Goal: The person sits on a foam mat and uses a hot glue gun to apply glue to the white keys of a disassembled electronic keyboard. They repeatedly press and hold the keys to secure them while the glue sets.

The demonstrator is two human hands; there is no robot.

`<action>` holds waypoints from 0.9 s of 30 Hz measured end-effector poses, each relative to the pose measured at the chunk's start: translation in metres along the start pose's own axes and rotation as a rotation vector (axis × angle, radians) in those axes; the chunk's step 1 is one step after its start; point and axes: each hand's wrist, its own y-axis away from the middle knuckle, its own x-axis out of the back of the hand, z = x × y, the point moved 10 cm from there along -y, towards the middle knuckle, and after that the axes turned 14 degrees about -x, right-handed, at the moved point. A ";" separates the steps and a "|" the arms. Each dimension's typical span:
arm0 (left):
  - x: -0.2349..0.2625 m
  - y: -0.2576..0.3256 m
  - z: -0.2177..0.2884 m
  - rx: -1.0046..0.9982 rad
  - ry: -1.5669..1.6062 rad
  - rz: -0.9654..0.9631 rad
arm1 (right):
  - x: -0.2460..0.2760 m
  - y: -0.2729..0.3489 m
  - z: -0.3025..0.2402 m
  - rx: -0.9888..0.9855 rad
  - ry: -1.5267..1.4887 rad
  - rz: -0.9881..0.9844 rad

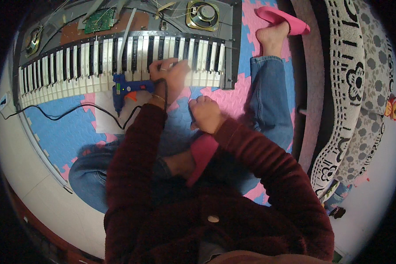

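Observation:
My left hand (pixel 171 75) is over the right part of the piano keyboard (pixel 90 66), its fingers curled in at the keys. Its fingertips are hidden, so whatever they grip does not show. Just left of that wrist lies a blue glue gun (pixel 134 86) with an orange trigger, at the front edge of the keys. A black cord (pixel 59 116) runs from the left, and a dark cable loops by my left wrist. My right hand (pixel 205 113) is closed in a loose fist above the mat, apart from the keyboard; its inside is hidden.
Behind the keys, the opened case shows a speaker (pixel 202 16), a second speaker (pixel 34 40) and a green circuit board (pixel 99 21). A white sheet (pixel 108 114) lies on the pink and blue foam mat (pixel 59 125). My legs flank the work; patterned fabric (pixel 339 88) hangs at right.

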 end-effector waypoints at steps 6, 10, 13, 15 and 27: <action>0.004 -0.003 0.003 -0.052 -0.002 -0.001 | 0.005 0.000 -0.002 0.021 0.003 0.008; 0.002 -0.002 0.003 -0.048 -0.009 -0.015 | 0.006 0.001 -0.002 0.011 0.003 0.007; -0.004 0.003 -0.005 0.058 0.013 0.016 | 0.004 0.000 -0.001 0.007 -0.007 0.004; -0.009 0.011 -0.020 0.229 0.201 0.097 | 0.002 0.000 0.000 -0.005 -0.006 -0.012; -0.009 0.012 -0.012 0.102 0.106 0.084 | 0.003 0.001 -0.002 0.017 0.020 -0.038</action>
